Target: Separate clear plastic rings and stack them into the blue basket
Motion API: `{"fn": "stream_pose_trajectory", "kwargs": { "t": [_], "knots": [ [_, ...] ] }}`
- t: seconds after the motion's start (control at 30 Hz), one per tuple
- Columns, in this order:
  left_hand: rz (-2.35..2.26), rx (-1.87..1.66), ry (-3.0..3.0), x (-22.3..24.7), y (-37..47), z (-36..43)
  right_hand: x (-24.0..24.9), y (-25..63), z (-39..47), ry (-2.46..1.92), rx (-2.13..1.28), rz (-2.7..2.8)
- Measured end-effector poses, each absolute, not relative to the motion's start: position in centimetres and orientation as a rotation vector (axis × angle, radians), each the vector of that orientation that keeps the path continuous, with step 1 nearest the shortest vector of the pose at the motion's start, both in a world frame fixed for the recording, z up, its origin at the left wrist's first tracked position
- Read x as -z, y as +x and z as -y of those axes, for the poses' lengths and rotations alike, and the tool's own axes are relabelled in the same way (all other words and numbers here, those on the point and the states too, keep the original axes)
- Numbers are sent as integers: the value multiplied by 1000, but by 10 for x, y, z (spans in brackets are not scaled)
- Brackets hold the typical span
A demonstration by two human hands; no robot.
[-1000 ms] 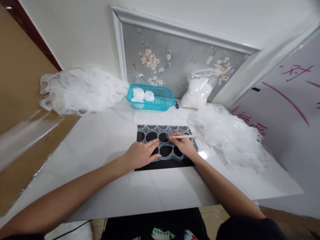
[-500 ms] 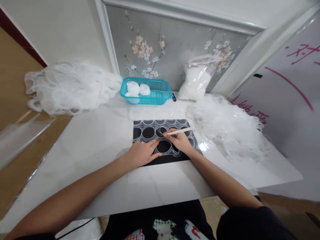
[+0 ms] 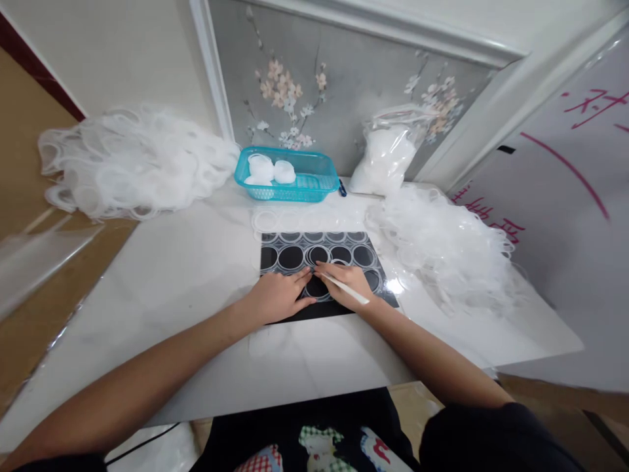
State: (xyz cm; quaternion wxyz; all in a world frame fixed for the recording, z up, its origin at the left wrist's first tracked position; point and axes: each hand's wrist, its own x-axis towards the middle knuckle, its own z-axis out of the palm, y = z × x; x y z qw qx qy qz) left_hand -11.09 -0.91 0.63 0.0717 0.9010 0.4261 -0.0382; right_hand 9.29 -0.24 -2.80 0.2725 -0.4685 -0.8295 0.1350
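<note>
A clear plastic sheet (image 3: pixel 301 275) with rows of round cut-outs lies over a black mat (image 3: pixel 324 311) on the table. My left hand (image 3: pixel 279 296) rests on its front left part, fingers stretched out and thumb apart. Between the fingers of my right hand (image 3: pixel 354 283) is a slim white pen-like tool (image 3: pixel 348 289), its back end slanting toward the wrist. The tip is down at the sheet, too small to make out. Just beyond the fingertips, a thin clear ring (image 3: pixel 309 254) sits slightly off one of the circles.
A blue basket (image 3: pixel 314 191) holding several white ring bundles (image 3: pixel 260 168) stands behind the sheet. Heaps of clear plastic scraps lie left (image 3: pixel 142 164) and right (image 3: pixel 442 242). A filled clear bag (image 3: pixel 386 154) leans at the wall near a small dark blue object (image 3: pixel 342 188).
The white tool has swung from pointing right to slanting down toward my right wrist. My right hand has turned and shifted slightly nearer me. My left hand stays on the sheet.
</note>
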Motion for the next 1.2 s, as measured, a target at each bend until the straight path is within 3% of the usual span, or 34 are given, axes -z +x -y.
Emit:
{"fn": "stream_pose_trajectory", "kwargs": {
  "t": [0.1, 0.3, 0.57, 1.2],
  "knots": [
    [-1261, 80, 2684, -8, -112, 8, 20, 101, -21, -1303, -291, 2280],
    [-1252, 74, 2694, -19, -113, 5, -16, 141, -91, -1536, -209, 1601],
    [-1235, -42, 2828, -23, -74, 4, 21, 137, -17, -1275, -833, 1695],
    [-1190, 130, 2759, -16, -62, -1, 27, 134, -16, -1299, -923, 1587]
  ]
}}
